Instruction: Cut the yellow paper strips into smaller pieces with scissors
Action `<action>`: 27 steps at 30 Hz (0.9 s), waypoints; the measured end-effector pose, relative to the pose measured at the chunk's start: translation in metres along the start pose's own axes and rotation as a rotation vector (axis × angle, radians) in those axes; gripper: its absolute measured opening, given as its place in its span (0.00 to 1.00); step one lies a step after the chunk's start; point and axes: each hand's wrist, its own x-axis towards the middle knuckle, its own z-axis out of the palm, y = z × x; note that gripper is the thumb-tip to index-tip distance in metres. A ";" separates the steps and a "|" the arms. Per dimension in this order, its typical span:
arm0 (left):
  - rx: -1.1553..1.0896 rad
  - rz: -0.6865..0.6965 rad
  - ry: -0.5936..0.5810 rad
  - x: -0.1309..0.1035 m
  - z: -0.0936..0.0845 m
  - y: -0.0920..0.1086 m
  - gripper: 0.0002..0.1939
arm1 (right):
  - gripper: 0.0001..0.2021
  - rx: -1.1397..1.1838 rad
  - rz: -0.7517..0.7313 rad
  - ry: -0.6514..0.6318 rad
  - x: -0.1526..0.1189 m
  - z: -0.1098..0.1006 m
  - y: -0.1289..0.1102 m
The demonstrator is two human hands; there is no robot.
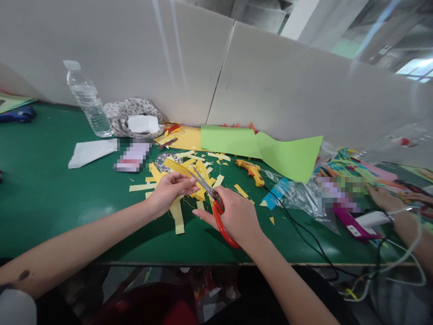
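Observation:
Red-handled scissors (220, 225) are held in my right hand (239, 215), with the thumb stretched out to the left of the handles. Their slightly parted blades reach up and left to a yellow paper strip (177, 166). My left hand (166, 193) pinches this strip, thumb against fingers, close to the blade tips. Whether the blades touch the paper I cannot tell. Under and around both hands lies a loose heap of yellow paper pieces (202, 174). A pale yellow strip (178, 217) hangs down from the heap across the green table (111, 225).
Behind the heap lie green paper (228, 141) and a yellow glue gun (252, 172), its black cord trailing right. A water bottle (89, 106), a patterned cloth bag (130, 108) and a phone (134, 155) are at left. Another person's hand (385, 198) is at right, near clear plastic (304, 198).

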 end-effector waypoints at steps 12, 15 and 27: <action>0.026 -0.001 -0.080 0.006 -0.007 0.003 0.09 | 0.27 0.042 -0.026 -0.040 0.000 -0.006 0.002; 0.039 -0.010 -0.071 0.006 -0.008 0.004 0.09 | 0.26 0.055 -0.033 -0.034 0.000 -0.006 0.002; 0.005 -0.085 -0.181 0.010 -0.015 0.008 0.08 | 0.24 0.085 -0.069 0.019 0.000 0.000 0.005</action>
